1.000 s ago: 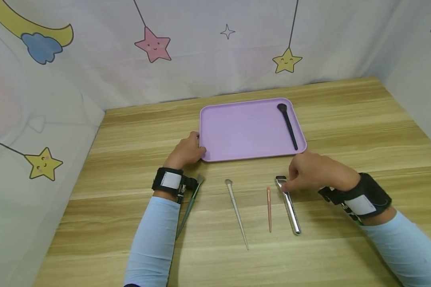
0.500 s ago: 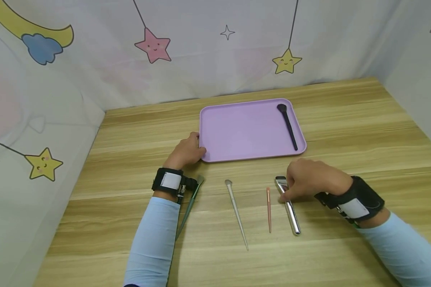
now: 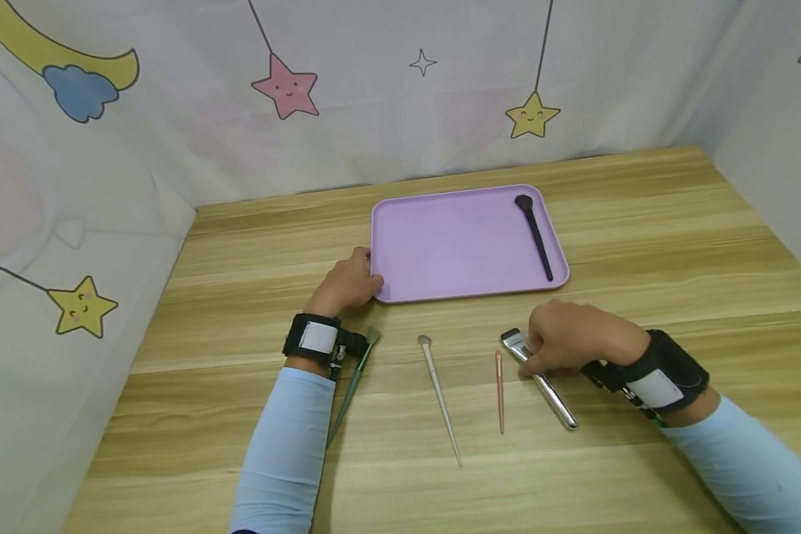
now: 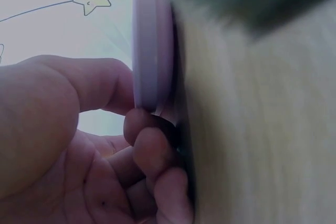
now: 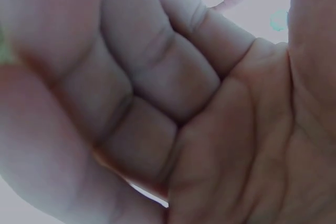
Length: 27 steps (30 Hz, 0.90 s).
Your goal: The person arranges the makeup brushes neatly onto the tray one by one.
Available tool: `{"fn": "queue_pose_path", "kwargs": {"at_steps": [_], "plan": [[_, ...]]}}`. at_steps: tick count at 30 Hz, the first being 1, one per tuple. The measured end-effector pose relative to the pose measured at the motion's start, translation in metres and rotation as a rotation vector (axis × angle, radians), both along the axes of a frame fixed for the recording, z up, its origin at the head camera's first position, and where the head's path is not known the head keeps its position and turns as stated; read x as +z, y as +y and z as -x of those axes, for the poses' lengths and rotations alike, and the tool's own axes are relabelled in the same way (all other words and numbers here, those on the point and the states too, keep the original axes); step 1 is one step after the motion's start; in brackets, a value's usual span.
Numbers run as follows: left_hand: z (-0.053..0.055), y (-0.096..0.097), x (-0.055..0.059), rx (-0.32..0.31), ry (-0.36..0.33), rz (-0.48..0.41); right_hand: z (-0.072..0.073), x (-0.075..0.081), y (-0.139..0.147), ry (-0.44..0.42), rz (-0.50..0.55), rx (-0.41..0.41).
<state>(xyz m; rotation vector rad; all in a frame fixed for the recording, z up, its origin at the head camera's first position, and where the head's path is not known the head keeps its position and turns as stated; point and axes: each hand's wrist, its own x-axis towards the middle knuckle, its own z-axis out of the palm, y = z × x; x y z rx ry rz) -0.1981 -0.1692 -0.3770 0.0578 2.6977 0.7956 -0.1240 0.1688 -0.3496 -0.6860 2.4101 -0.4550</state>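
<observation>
At the near left corner of a lilac tray (image 3: 460, 245), my left hand (image 3: 345, 283) grips the rim, thumb over the top. The left wrist view shows the fingers curled at the tray's edge (image 4: 152, 51). My right hand (image 3: 574, 337) pinches a silver makeup brush (image 3: 555, 399) with a flat dark tip, partway along its handle. That brush slants low over the table, tip to the far left. Curled fingers (image 5: 157, 61) fill the right wrist view and hide the brush there. Inside the tray, along its right side, lies a black makeup brush (image 3: 537, 237).
Left of the silver brush lie a small pink brush (image 3: 500, 393) and a pale thin brush (image 3: 442, 404). A green brush (image 3: 354, 386) lies partly under my left forearm. The wooden table (image 3: 274, 245) ends at a white curtain (image 3: 387, 133) printed with stars.
My right hand has drawn slightly nearer and left along the silver brush. The brush has turned, its tip swinging left and its handle end right. The left hand and tray stay put.
</observation>
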Motion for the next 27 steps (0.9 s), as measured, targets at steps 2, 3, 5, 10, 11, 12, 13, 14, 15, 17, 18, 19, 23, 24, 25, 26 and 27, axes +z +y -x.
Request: {"fn": "queue_pose_path", "kwargs": {"at_steps": [2,3,5,10,11,12,13,14,15,17,18,19,23,24,25,26,27], "plan": [[0.0,0.0,0.0,-0.001,0.002,-0.001,0.0,0.0,0.001,0.007,0.002,0.006],[0.0,0.0,0.0,-0.001,0.002,-0.001,0.0,0.0,0.001,0.008,0.003,0.006],[0.001,0.0,-0.001,-0.001,0.002,-0.001,0.001,0.001,0.002,0.009,0.01,0.003],[0.001,0.0,0.0,-0.006,0.01,0.004,0.005,0.001,0.004,0.007,0.058,0.0],[0.001,0.0,0.0,-0.007,0.012,0.005,0.006,0.001,0.004,0.012,0.076,0.005],[0.001,0.0,0.0,-0.007,0.014,0.005,0.007,0.001,0.004,0.016,0.089,0.006],[0.001,0.0,0.0,-0.008,0.015,0.007,0.008,0.001,0.005,0.018,0.101,0.004],[0.0,0.0,0.0,-0.007,0.015,0.007,0.008,0.002,0.005,0.026,0.112,0.003],[0.0,0.0,0.0,-0.007,0.014,0.006,0.009,0.002,0.005,0.031,0.124,0.0],[0.0,0.001,0.0,-0.005,0.013,0.009,0.011,0.001,0.006,0.043,0.146,-0.007],[0.0,0.001,0.0,-0.003,0.012,0.01,0.012,0.001,0.006,0.05,0.152,-0.015],[0.0,0.001,0.0,-0.001,0.011,0.011,0.012,0.001,0.006,0.059,0.16,-0.02],[-0.001,0.001,0.001,0.002,0.009,0.013,0.014,0.001,0.008,0.095,0.191,-0.04],[-0.001,0.001,0.0,0.001,0.009,0.012,0.014,0.001,0.008,0.099,0.198,-0.046],[-0.001,0.001,0.0,0.001,0.009,0.012,0.014,0.001,0.008,0.103,0.205,-0.052],[0.0,0.001,0.0,0.0,0.009,0.012,0.014,0.0,0.008,0.108,0.211,-0.059],[0.0,0.001,-0.001,0.0,0.01,0.011,0.015,0.0,0.008,0.111,0.217,-0.069]]}}
